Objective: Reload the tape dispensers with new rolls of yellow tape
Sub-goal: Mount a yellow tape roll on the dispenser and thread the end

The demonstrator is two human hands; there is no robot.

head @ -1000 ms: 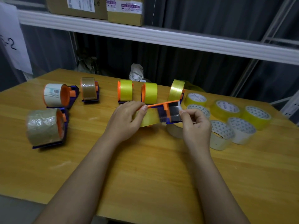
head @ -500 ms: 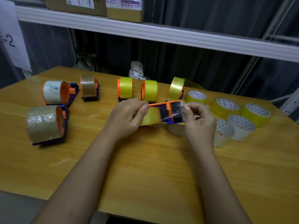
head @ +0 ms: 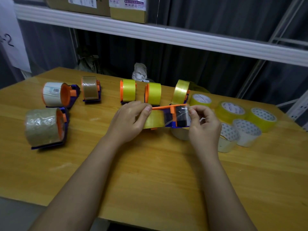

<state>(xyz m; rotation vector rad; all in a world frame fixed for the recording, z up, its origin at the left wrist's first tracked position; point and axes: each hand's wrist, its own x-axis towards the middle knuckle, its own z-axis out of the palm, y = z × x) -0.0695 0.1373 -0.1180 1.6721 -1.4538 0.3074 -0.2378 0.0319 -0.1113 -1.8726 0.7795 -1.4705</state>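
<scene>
Paper sign (head: 8,39) reads "-2"

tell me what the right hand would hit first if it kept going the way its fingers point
Its fingers point left, pinching the tape end, so the right hand would probably meet the dispenser first.

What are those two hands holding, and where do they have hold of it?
The left hand grips the tape dispenser at its yellow roll end. The right hand pinches the loose tape end at the dispenser's front.
</scene>
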